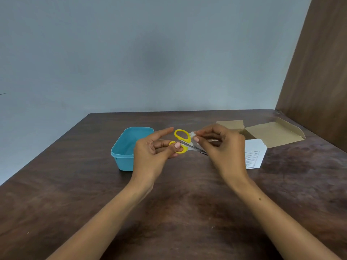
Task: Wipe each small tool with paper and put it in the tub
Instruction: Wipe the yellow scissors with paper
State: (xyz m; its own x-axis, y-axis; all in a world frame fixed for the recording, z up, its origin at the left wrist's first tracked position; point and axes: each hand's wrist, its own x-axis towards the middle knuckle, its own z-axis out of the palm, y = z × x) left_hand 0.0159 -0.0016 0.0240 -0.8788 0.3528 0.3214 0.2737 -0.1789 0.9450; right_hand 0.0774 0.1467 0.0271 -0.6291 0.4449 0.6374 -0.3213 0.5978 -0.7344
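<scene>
- Head view: a dark brown wooden table point(169, 212) with a mottled grain lies under both forearms and runs on past the hands to a plain grey-blue wall point(131, 53); a brown wooden panel point(319, 72) stands beyond and to the right of the right hand.
- An open cardboard box point(272, 136), white outside with a printed label and brown inside, sits on the table just behind and to the right of the right hand, its flaps folded outward; the hand hides part of its near left side.
- A light blue rectangular plastic tub point(122, 147) with rounded corners stands on the table just to the left of the left hand, which covers its right end; what shows of its inside holds nothing.
- The left hand point(150, 156) is raised above the table, its thumb and curled fingers gripping the lower yellow loop, index finger stretched out toward the upper loop.
- The right hand point(225, 147) is raised level with the left, close beside it, its fingers and thumb curled and pinching a small piece of whitish paper point(193, 135) against the blade end.
- A small pair of scissors with yellow plastic handle loops and steel blades point(183, 141) is held in the air between the two hands, to the right of the tub and not in it; the handles are spread apart and the blades point right and downward beneath the right hand.
</scene>
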